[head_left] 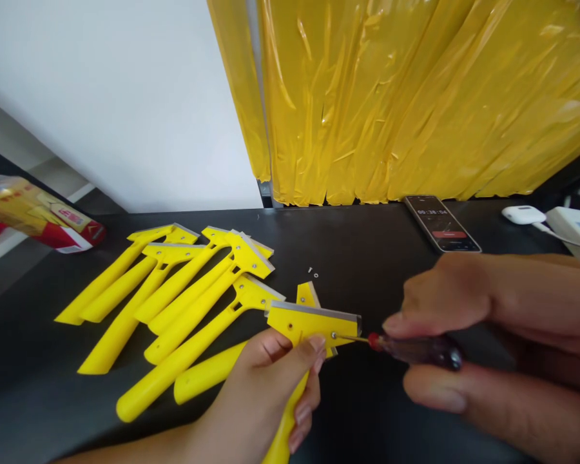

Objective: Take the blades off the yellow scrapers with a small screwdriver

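Note:
A yellow scraper [314,320] with a metal blade along its top edge is gripped in my left hand [275,380], thumb pressed on its head. The handle runs down out of view. My right hand [454,322] pinches a small screwdriver [415,350] with a dark, see-through handle and a red collar. Its tip meets the screw [334,335] at the right side of the scraper head. A second hole [290,326] sits to the left in that head. Behind the held scraper lies another scraper [212,374], partly hidden.
Several yellow scrapers [193,316] lie overlapping on the black table [367,258]. A small screw [310,270] and a nut [316,275] lie behind the held scraper. A phone [442,225] with a running timer, a white earbud case [522,214] and a packet [43,212] stand around.

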`<action>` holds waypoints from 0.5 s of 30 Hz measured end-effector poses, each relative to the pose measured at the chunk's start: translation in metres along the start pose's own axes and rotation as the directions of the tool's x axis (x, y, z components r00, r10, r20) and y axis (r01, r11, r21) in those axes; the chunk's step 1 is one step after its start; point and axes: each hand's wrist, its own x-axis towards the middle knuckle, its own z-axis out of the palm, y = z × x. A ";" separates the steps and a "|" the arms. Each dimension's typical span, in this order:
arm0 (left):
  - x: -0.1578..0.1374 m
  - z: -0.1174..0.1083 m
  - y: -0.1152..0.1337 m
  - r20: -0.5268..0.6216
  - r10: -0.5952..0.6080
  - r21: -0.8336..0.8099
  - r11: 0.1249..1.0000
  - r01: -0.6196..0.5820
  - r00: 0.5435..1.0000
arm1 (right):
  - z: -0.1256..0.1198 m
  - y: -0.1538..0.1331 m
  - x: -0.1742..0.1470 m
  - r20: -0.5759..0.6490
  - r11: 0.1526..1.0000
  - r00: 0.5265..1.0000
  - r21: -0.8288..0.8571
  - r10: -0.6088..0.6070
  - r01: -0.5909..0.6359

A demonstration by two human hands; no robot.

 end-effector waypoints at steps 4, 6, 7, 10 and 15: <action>0.000 0.001 0.000 0.007 0.034 0.021 0.999 -0.034 0.999 | 0.000 -0.009 0.004 0.024 0.991 0.999 0.134 0.024 -0.027; 0.002 0.000 -0.001 0.032 0.043 0.018 0.999 -0.043 0.999 | 0.001 -0.013 0.003 0.072 0.969 0.997 0.243 0.028 -0.045; 0.003 0.000 -0.001 0.048 0.040 0.007 0.999 -0.041 0.998 | 0.002 -0.014 0.001 0.091 0.953 0.996 0.298 0.023 -0.050; 0.005 -0.001 -0.002 0.055 0.042 -0.022 0.999 -0.041 0.998 | 0.004 -0.014 -0.003 0.139 0.908 0.990 0.410 0.032 -0.088; 0.002 -0.001 -0.003 0.005 0.028 0.002 1.000 -0.028 1.000 | 0.004 -0.008 0.000 0.030 0.990 0.999 0.134 0.036 -0.040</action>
